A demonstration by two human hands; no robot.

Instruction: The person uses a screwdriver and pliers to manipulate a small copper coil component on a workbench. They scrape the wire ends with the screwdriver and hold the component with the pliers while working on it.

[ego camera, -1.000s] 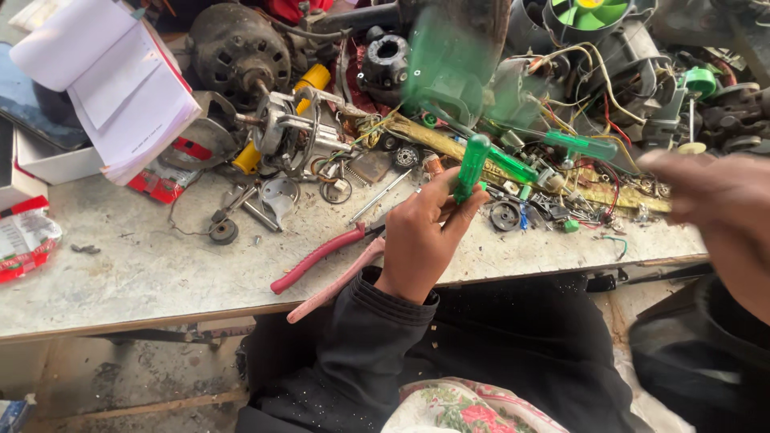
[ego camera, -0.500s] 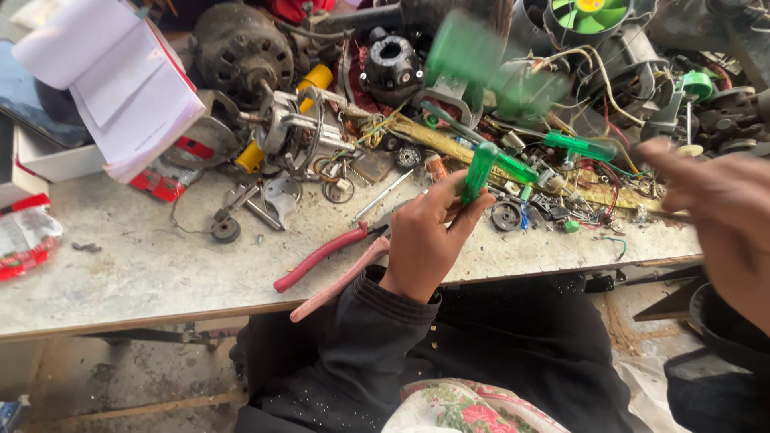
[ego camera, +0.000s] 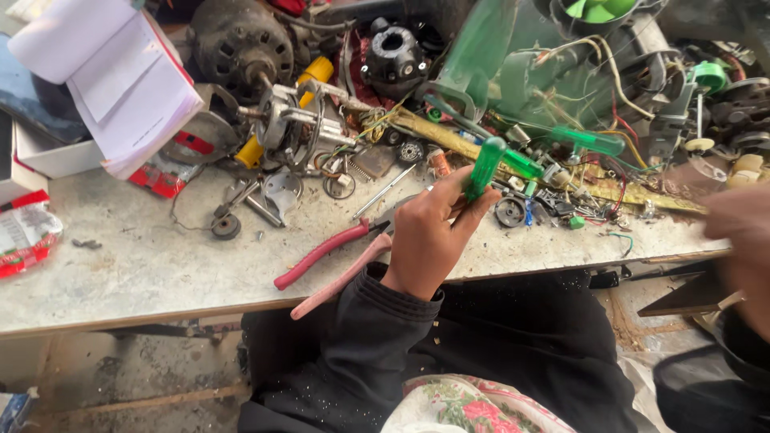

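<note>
- The left hand (ego camera: pixel 429 236) grips a green-handled screwdriver (ego camera: pixel 485 167) above the near edge of the workbench (ego camera: pixel 144 265).
- Its handle stands nearly upright, leaning slightly right, with the butt end pointing up and away; the shaft is hidden in the fist.
- The right hand (ego camera: pixel 746 240) is blurred at the right edge, well apart; I cannot tell its grip.
- Red-handled pliers (ego camera: pixel 333 261) lie just left of the wrist.
- Compared with half a second ago, the screwdriver is in the same upright grip.

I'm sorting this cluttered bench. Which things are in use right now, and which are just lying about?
In use:
left hand
green-handled screwdriver

Lying about:
pink-handled pliers
open notebook
old motor
second green screwdriver
workbench

The right hand is blurred at the edge.
</note>
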